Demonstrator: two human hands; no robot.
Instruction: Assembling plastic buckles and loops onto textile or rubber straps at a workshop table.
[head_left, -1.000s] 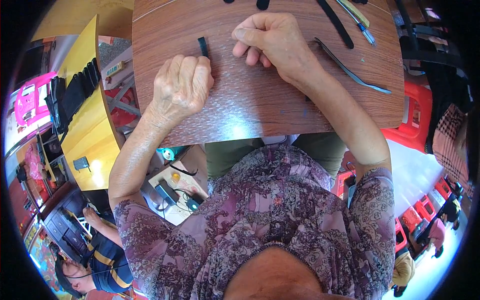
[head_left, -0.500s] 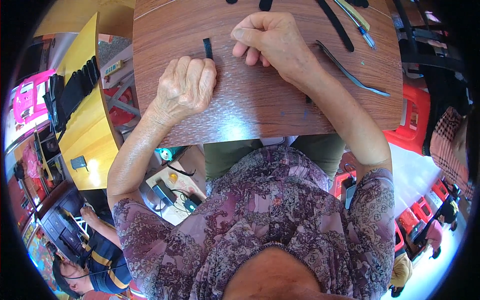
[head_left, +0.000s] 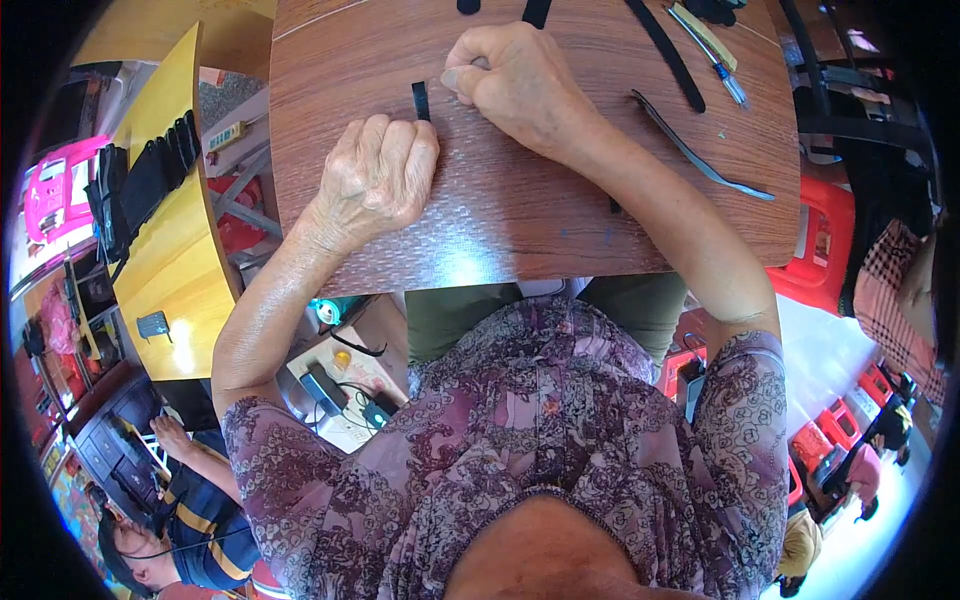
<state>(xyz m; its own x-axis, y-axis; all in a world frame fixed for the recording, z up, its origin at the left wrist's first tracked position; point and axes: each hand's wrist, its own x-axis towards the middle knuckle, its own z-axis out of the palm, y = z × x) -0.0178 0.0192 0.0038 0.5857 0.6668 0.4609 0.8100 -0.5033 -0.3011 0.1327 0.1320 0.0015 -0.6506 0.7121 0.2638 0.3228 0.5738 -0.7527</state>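
I find the narrow, flat, black fabric-like strip (head_left: 420,102) over the brown wood-grain surface (head_left: 560,215), its far end projecting from my left hand (head_left: 378,175), which is curled into a fist and appears to grip it; my right hand (head_left: 515,80) is drawn into a narrow pinch, contents undeterminable. Sound practice, I judge, is keeping the strip straight and untwisted. The dark drawer unit (head_left: 118,465) at far left conceals its contents.
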